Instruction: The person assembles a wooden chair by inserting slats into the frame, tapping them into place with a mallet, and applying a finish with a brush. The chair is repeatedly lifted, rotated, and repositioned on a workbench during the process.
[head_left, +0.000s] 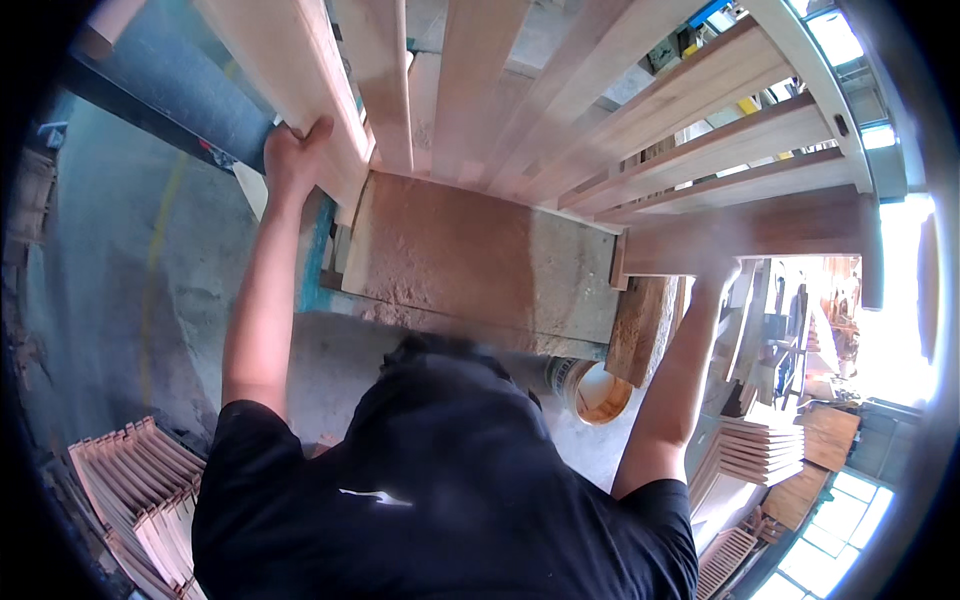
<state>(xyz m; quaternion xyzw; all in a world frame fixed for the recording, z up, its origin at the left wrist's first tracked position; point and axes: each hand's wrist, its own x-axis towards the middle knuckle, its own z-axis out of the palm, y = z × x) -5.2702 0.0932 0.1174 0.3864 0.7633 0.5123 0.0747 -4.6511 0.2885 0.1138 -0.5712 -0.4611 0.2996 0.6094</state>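
Over the head camera I see the slatted wooden frame at the far side of a dusty table, the left hand grasping its left rail, the right hand against its right rail, fingers too blurred for me to tell, and a bucket near the table's closer edge.

The slatted panel spans the frame's top — workbench at centre, bucket below its right end, stack lower left.
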